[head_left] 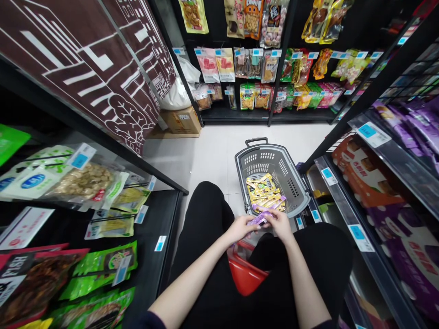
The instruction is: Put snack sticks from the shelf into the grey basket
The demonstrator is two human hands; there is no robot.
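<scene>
Both my hands meet above my knees and pinch a small purple packet (259, 219). My left hand (240, 227) grips its left end, my right hand (280, 223) its right end, fingers closed on it. Just beyond them a grey shopping basket (297, 192) stands on the floor, holding several yellow snack packets (263, 191) and a few purple ones. A red basket (244, 275) sits between my legs, mostly hidden under my arms.
Shelves of bagged snacks (82, 183) line the left, purple and orange boxes (387, 192) the right. Hanging snack bags (254, 64) cover the far wall. A cardboard box (181, 119) and white sack stand at the far left on the pale floor.
</scene>
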